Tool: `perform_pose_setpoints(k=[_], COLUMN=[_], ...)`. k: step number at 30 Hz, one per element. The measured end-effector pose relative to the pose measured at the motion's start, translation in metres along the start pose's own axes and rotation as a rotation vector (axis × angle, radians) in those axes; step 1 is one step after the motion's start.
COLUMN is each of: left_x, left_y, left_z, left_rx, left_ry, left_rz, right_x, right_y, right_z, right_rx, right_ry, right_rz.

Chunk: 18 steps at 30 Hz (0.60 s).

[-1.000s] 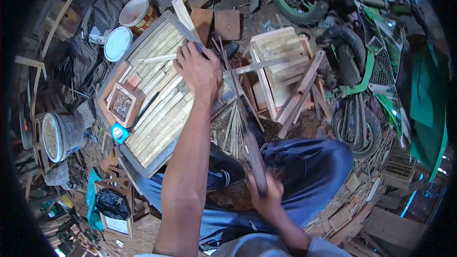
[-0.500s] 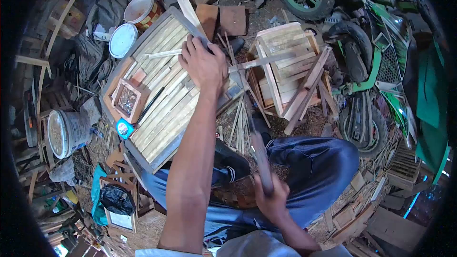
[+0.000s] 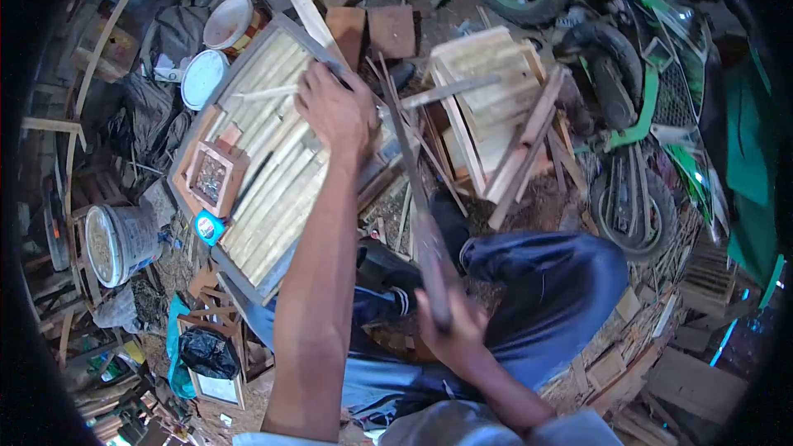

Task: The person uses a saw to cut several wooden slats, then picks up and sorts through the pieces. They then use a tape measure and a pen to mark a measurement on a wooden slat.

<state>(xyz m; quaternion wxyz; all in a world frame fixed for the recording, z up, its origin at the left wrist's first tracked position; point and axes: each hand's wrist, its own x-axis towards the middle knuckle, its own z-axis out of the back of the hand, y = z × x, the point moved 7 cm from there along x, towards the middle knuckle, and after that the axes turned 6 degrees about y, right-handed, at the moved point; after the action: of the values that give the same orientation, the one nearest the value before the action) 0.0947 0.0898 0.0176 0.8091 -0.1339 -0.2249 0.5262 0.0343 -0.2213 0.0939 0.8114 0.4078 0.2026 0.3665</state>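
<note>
My left hand (image 3: 337,111) is closed on a thin light wood strip (image 3: 268,93) at the right edge of the slatted wooden board (image 3: 277,149). My right hand (image 3: 454,326) grips the dark handle of a long, narrow tool (image 3: 429,256), blurred by motion; its blade runs up toward my left hand. On the board sit a small wooden box of nails (image 3: 212,177) and a blue tape measure (image 3: 208,227). A flat bar (image 3: 454,91) extends right from near my left hand, toward a slatted wooden crate (image 3: 491,74).
White buckets (image 3: 204,80) stand beyond the board, and a filled bucket (image 3: 120,244) is at the left. A green motorcycle (image 3: 648,107) is at the right. Loose sticks (image 3: 529,149) lean on the crate. Bent legs in blue trousers (image 3: 553,297) are below.
The tool in my right hand has swung up and left, its blade now beside the board's right edge. My left hand stays at the board's edge. The whole view has shifted slightly.
</note>
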Motion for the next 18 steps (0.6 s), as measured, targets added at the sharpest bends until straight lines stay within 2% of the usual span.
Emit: perform_pose_setpoints(k=[2,5,6,8,12,15,17,18], left_x=[-0.001,-0.001,-0.001,-0.002,-0.001,-0.001,-0.001,-0.002], left_y=[-0.004,-0.003,-0.001,0.002,-0.001,-0.002,-0.004,-0.005], left_z=[0.000,0.006,0.006,0.002,0.001,0.004,0.003,0.002], left_rx=[0.039,0.045,0.037,0.003,0.012,0.036,0.046,0.044], left_ry=[-0.064,-0.021,-0.038,-0.083,0.009,0.013,0.007,-0.016], left_rz=[-0.045,-0.013,-0.020,-0.034,0.016,0.023,0.015,0.000], right_x=[0.007,0.000,-0.008,-0.004,0.077,0.099,0.045,0.016], right_y=[0.005,-0.012,-0.024,-0.028,-0.026,-0.018,-0.010,-0.009], right_z=[-0.024,-0.001,0.010,0.020,-0.018,-0.026,-0.004,0.007], right_rx=[0.033,0.142,0.123,0.141,0.207,0.127,0.184,0.157], right_ry=[0.012,-0.079,-0.010,-0.059,-0.057,0.042,0.040,0.038], right_rz=[0.046,-0.064,-0.245,-0.067,-0.075,-0.147,-0.126,-0.046])
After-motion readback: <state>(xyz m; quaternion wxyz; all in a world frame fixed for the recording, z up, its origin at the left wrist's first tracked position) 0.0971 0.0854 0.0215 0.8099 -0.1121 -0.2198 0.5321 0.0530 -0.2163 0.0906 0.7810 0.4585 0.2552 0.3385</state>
